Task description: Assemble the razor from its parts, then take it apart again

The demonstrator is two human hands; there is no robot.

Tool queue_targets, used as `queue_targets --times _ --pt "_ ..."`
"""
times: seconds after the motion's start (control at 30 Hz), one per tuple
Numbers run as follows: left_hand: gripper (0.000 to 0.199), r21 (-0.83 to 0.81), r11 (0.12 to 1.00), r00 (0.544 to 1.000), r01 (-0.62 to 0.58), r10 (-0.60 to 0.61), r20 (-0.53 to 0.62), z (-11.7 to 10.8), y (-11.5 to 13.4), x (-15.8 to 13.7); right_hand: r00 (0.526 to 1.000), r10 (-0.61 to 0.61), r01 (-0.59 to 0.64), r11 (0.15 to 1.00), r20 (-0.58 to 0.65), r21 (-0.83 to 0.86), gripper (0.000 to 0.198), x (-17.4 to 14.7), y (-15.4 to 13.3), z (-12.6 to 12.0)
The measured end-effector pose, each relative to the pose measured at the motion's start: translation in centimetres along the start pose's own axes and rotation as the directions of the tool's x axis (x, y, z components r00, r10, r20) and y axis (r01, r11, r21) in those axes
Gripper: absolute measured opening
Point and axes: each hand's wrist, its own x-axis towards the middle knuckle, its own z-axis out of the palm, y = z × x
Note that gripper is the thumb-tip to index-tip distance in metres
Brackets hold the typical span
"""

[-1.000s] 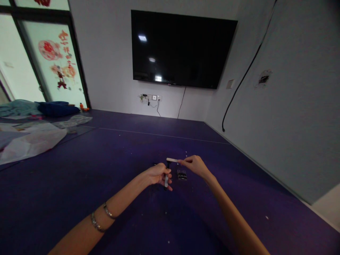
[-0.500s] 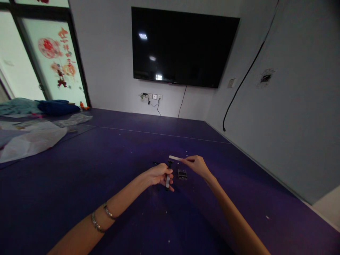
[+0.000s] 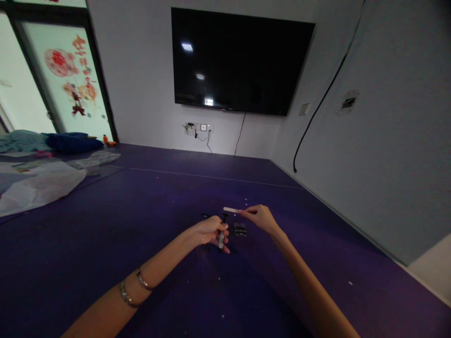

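My left hand is closed round a razor with a grey and black handle, held upright with its dark head at the top. Between the thumb and fingers of my right hand is a flat white stick, pointing left. The stick's free end lies just above the razor's head; whether they touch I cannot tell. Right of my left hand, a small clear and black case rests on the purple surface. A small dark item lies partly behind my left hand.
White plastic sheeting and blue cloth lie at the left. A black cable hangs down the right wall. Small white bits are scattered on the purple surface. A television hangs on the far wall.
The whole view has shifted slightly, so the scene sits a little further left. Both hands keep their grips, and the stick stays beside the razor's head.
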Motion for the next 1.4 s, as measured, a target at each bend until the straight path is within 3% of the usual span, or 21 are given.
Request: queue_targets --times 0.2,0.33,0.5,0.67,0.83,0.97,1.13,1.4 --pt "0.013 0.000 1.000 1.000 0.000 0.000 -0.003 0.2 0.2 -0.2 0.994 0.004 -0.013 0.997 0.112 0.075 0.047 0.0 0.6 -0.1" --pt "0.011 0.011 1.000 0.999 0.013 -0.013 -0.034 0.2 0.2 -0.2 0.999 0.014 -0.017 0.997 0.043 0.071 0.047 0.0 0.8 0.0" --pt "0.013 0.005 1.000 1.000 -0.006 0.007 -0.028 0.1 0.1 -0.1 0.996 0.001 -0.009 0.996 0.091 0.090 0.049 0.0 0.8 0.0" --pt "0.011 -0.012 1.000 0.999 -0.020 0.019 -0.027 0.4 0.3 -0.4 0.998 0.052 -0.054 0.993 0.021 0.101 0.050 -0.1 0.7 0.1" --pt "0.011 -0.001 1.000 0.999 -0.016 0.015 -0.041 0.9 0.6 -0.6 0.996 0.039 -0.052 0.985 0.077 0.166 0.046 -0.1 0.5 0.0" --pt "0.009 0.000 1.000 0.999 -0.018 0.018 -0.046 1.1 0.7 -0.7 0.997 0.076 -0.078 0.986 0.021 0.150 0.046 -0.1 0.5 -0.1" --pt "0.009 0.014 0.999 0.999 -0.030 0.031 -0.038 1.4 0.8 -1.0 0.997 0.026 -0.039 0.984 0.075 0.173 0.045 -0.2 0.2 -0.4" --pt "0.007 0.052 0.998 0.998 -0.034 0.036 -0.045 1.4 0.6 -0.8 0.999 0.002 -0.005 0.995 0.032 0.095 0.045 -0.1 0.1 -0.7"
